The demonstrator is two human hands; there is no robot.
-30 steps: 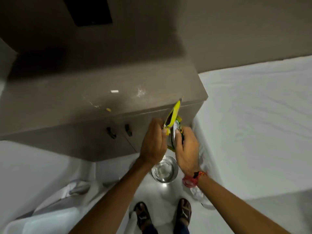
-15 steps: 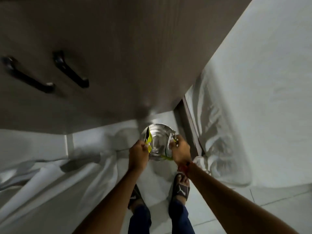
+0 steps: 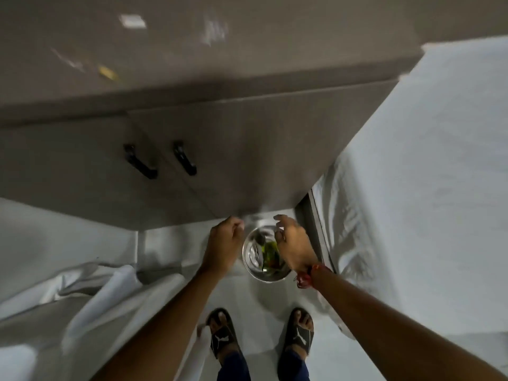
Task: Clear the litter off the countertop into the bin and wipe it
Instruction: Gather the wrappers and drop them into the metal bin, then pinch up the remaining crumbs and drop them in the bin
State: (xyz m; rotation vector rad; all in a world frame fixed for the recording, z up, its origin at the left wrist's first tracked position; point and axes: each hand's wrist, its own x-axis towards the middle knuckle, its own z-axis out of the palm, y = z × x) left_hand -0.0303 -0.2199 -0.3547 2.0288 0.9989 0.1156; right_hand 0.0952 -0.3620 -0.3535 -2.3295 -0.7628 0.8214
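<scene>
A small round metal bin [image 3: 254, 272] stands on the floor in front of the cabinet. A yellow-green wrapper [image 3: 269, 253] lies inside it. My right hand [image 3: 292, 243] hovers over the bin's right side, fingers spread, holding nothing. Just left of the bin, my left hand [image 3: 224, 243] has its fingers curled in loosely and holds nothing that I can see. On the grey-brown countertop [image 3: 275, 50] lie a white scrap [image 3: 133, 21], a yellow scrap [image 3: 107, 73], a thin pale strip [image 3: 67, 60] and a whitish smear [image 3: 215, 31], all blurred.
Two black handles [image 3: 140, 162] [image 3: 184, 158] sit on the cabinet doors below the countertop. A bed with a white sheet [image 3: 426, 188] fills the right side. Crumpled white cloth [image 3: 90, 292] lies on the floor at the left. My sandalled feet [image 3: 261, 334] stand just behind the bin.
The yellow-green wrapper left both hands and now lies in the bin. My hands have lifted and parted, and my head has tilted up, bringing the countertop back into view.
</scene>
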